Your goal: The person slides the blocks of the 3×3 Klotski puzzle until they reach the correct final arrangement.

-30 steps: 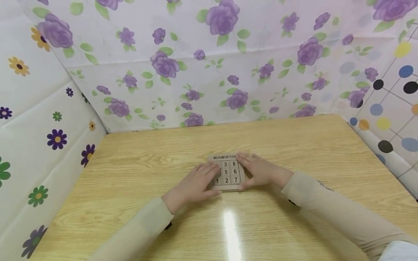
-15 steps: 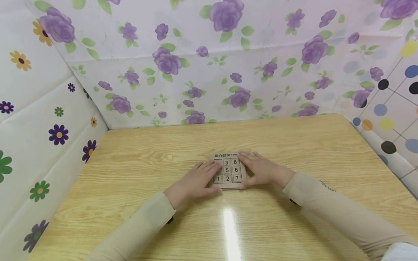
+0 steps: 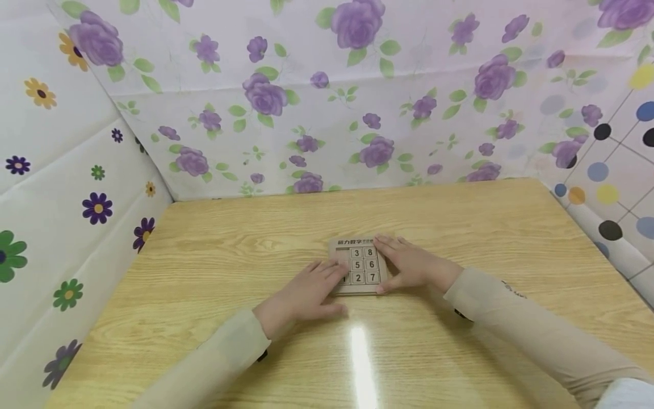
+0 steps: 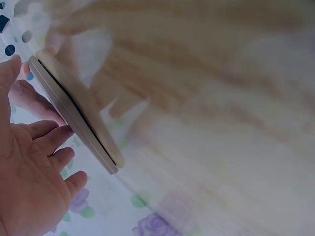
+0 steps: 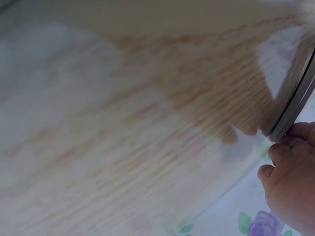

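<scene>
On table [image 3: 460,221], left hand [image 3: 304,289] relaxed on number board [image 3: 364,265], top-left slot [image 3: 342,255] vacant, right hand [image 3: 413,265] gripping right edge [image 3: 384,271]

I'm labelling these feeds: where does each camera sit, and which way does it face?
Head: on the person's head, facing forward and down at the number board on the table; left hand, right hand and forearm sleeves show.
Left wrist: on that wrist, facing the number board's edge; left hand and part of the right show.
Right wrist: on that wrist, facing across the table; right hand shows.
Shared: both wrist views catch the number board.
</scene>
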Motion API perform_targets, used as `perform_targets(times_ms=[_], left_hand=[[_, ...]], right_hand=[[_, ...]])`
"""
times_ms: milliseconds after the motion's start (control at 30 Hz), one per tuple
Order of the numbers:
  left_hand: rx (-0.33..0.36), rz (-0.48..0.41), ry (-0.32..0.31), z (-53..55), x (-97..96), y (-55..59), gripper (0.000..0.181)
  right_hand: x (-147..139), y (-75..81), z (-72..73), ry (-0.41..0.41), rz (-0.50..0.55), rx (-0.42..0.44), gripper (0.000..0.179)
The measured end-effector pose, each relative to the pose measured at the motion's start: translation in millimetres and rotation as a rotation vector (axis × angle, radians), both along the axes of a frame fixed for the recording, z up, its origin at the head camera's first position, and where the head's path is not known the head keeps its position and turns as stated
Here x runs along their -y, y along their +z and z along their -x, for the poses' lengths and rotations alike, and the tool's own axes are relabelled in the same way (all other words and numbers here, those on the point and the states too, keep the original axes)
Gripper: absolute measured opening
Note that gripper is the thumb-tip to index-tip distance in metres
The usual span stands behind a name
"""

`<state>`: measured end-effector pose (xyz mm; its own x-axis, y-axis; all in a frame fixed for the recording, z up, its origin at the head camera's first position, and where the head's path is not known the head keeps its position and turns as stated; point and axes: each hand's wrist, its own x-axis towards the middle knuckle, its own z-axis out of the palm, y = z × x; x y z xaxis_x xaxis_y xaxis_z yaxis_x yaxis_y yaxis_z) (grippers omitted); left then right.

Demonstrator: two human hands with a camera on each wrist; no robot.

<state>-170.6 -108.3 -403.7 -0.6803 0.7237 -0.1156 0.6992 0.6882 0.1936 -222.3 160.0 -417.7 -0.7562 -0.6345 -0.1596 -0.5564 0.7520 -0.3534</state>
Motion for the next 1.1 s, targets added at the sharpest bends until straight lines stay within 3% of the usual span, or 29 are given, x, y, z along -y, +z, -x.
perform_targets(times_ms=[233,533,933,1100], left_hand=[[-0.061,-0.029,-0.035,-0.3,-3.9,0.9,0.078],[-0.15,-0.09,-0.058,9.8,-14.8,0.7,0.07],[-0.155,0.012,-0.059,28.8,-31.3,-1.1,0.07],[-0.114,0.018,-0.048,31.0,-32.2,-3.0,0.071]], right_hand=[[-4,-0.4,3.2,-0.007,-0.002,-0.003,0.115],[-5,-1.1,3.1,0.008,0.009,-0.009,0.115],[-5,-2.3,1.6,0.008,0.0,-0.005,0.115],[-2,-2.1,0.5,0.016,0.001,-0.003,0.115]])
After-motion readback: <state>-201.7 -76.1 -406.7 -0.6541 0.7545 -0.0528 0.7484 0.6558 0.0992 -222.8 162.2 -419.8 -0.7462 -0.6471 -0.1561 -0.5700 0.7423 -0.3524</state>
